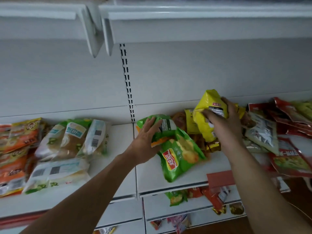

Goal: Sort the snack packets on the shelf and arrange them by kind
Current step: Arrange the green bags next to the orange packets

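Right hand grips yellow bag above the heap; left hand flat, fingers spread, on green bag. I'd pin the green bag while lifting the yellow bag clear.

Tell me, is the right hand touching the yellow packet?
Touching. The head view shows the right hand gripping the yellow packet, fingers and thumb curled round it.

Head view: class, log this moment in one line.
left hand: touches green plastic packet | right hand: grips yellow plastic packet
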The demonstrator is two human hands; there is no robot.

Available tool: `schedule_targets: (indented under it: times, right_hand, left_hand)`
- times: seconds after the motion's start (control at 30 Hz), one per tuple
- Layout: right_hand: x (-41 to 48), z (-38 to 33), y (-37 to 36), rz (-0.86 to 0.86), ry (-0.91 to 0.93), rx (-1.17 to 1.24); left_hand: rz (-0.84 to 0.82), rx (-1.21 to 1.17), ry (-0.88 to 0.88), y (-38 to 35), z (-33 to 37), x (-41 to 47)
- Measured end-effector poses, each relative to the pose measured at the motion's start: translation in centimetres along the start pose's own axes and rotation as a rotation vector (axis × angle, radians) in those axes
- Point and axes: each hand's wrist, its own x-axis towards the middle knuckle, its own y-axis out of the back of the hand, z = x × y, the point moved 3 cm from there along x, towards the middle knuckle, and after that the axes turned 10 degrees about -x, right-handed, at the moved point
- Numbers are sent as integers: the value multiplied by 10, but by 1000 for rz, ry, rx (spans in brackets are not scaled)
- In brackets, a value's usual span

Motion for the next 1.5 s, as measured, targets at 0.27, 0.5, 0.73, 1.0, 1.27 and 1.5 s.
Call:
schedule_targets:
  times: [0.27, 0.5, 0.73, 1.0, 1.27, 1.5]
  right_hand:
    - [-94, 9, -72, -244, 373, -223]
    - [-93, 38, -83, -343, 248, -381]
    - [-84, 21, -93, -357, 209, -411]
    - [-74, -5, -115, -362, 289, -446]
    - [-83, 2, -141, -818, 308, -677]
    - [-92, 4, -152, -901, 342, -628]
  left_hand:
    - [384, 20, -14, 24, 4, -16]
    - [624, 196, -140, 78, -2, -39]
    - [241, 617, 107, 63, -36, -58]
    - [-12, 638, 224, 48, -63, -56]
    - [-26, 734, 200, 54, -56, -42]
    - [-159, 663, 127, 54, -69, -33]
